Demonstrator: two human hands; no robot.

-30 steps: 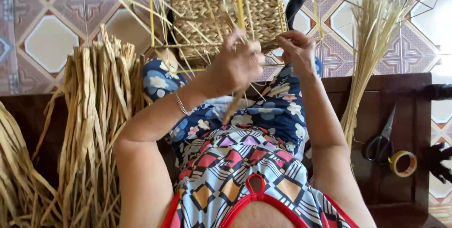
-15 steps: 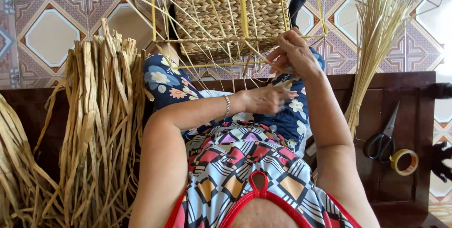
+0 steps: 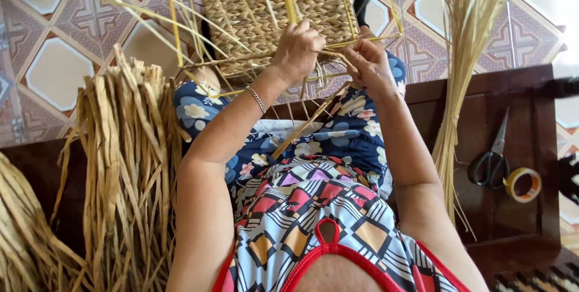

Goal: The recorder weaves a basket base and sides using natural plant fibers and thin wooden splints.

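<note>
Item one, the basket (image 3: 274, 17): a woven straw piece, flat side toward us, propped over our knees at the top centre of the view, with loose yellow stakes (image 3: 172, 17) sticking out past its edges on every side. Our left hand (image 3: 297, 50) is closed over its near edge, fingers curled round the weave and a strand; a thin bracelet (image 3: 257, 99) sits on that wrist. Our right hand (image 3: 368, 63) is just beside it at the same edge, fingertips pinched together on a strand (image 3: 307, 123) that runs down slantwise toward the lap. The two hands lie close, nearly touching. Item two, to our left: a thick sheaf (image 3: 123, 171) of flat dried straw leaning upright against the bench, touching our left knee, with a second bundle (image 3: 21, 238) at the far left edge of the view; little free room on that side. Item three, to our right: a slimmer bunch (image 3: 467, 63) of fine stalks, standing up along the bench edge, close by our right forearm. Item four, on the dark wooden bench (image 3: 518, 93) beyond it: black scissors (image 3: 490, 162) and a tape roll (image 3: 522, 184), just beside each other, well apart from the hands, near the bench's right edge. Patterned tile floor (image 3: 54, 69) shows beyond the basket.
</note>
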